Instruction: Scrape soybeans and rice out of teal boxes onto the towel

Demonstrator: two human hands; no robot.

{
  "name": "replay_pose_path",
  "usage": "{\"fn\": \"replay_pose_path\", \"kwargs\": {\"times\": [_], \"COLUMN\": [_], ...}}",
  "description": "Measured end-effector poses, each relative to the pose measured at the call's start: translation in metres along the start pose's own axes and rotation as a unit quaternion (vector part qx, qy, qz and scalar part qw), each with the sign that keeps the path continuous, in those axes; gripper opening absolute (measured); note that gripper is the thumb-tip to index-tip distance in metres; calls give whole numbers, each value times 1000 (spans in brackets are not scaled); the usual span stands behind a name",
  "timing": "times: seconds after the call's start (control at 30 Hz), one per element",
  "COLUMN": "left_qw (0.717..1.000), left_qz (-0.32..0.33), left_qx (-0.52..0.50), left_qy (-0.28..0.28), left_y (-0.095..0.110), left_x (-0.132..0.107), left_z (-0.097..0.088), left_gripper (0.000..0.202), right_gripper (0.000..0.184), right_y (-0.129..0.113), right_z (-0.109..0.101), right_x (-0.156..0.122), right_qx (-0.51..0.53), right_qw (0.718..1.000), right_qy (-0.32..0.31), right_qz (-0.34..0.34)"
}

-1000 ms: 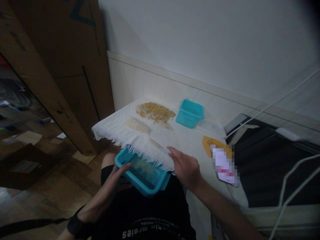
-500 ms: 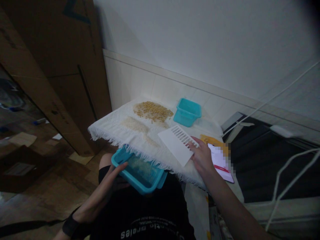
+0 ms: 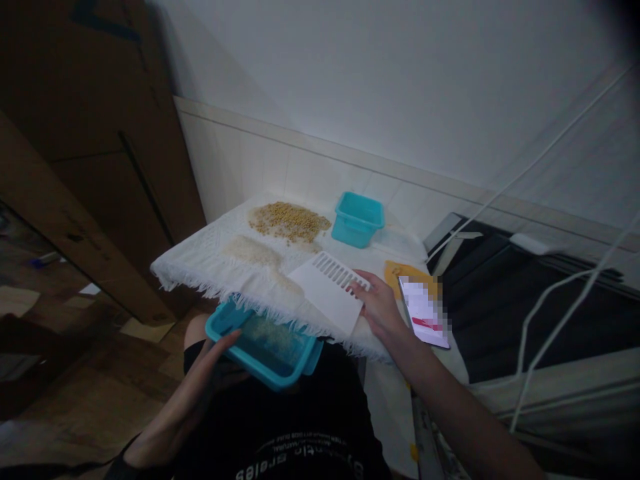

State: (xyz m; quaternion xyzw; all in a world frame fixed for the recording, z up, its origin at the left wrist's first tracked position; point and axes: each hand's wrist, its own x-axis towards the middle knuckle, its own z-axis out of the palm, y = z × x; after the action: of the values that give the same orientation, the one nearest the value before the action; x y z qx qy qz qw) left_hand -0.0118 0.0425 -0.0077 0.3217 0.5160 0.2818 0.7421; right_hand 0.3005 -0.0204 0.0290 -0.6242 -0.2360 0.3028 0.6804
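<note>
My left hand [image 3: 216, 355] grips the near left rim of a teal plastic tub [image 3: 274, 383] held at my lap, under the table's fringed edge. Whitish grains that look like rice [image 3: 273, 335] lie on its bottom. In my right hand [image 3: 379, 305] is a flat white plate with a row of slots [image 3: 320, 291], tilted low over the cloth. Its left corner is at the edge of a spread rice pile [image 3: 253, 251]; whether it touches the grains I cannot tell. Behind that lies a heap of yellowish beans, like soybeans [image 3: 291, 220].
A second teal tub [image 3: 358, 228] stands at the back of the white fringed cloth [image 3: 187, 257], by the wall. To the right lie a yellow packet [image 3: 397, 268] and a lit phone [image 3: 417, 310]. White cables [image 3: 523, 167] hang at the right; a large cardboard box [image 3: 90, 200] stands left.
My view has swung a little to the right. The slotted plate in my right hand has shifted slightly left, towards the rice pile. My left hand still holds the tub.
</note>
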Motion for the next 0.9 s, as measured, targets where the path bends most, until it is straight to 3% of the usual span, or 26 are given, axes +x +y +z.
{"fn": "replay_pose_path", "kwargs": {"times": [0.47,0.6,0.77,0.9], "left_qw": [1000,1000,999,999], "left_qz": [15,9,41,29], "left_qx": [-5,-4,7,-3], "left_qy": [8,17,9,13], "left_y": [-1,-1,2,4], "left_x": [-2,-2,-5,1], "left_z": [0,0,0,-8], "left_gripper": [74,76,69,72], "right_gripper": [64,60,62,58], "right_y": [-8,-13,-14,-5], "right_z": [17,16,13,14], "right_x": [-39,-45,-19,6], "right_qx": [-22,-33,-3,8], "right_qw": [995,994,999,999], "right_qy": [-84,-107,-28,16], "right_qz": [39,17,-37,-48]}}
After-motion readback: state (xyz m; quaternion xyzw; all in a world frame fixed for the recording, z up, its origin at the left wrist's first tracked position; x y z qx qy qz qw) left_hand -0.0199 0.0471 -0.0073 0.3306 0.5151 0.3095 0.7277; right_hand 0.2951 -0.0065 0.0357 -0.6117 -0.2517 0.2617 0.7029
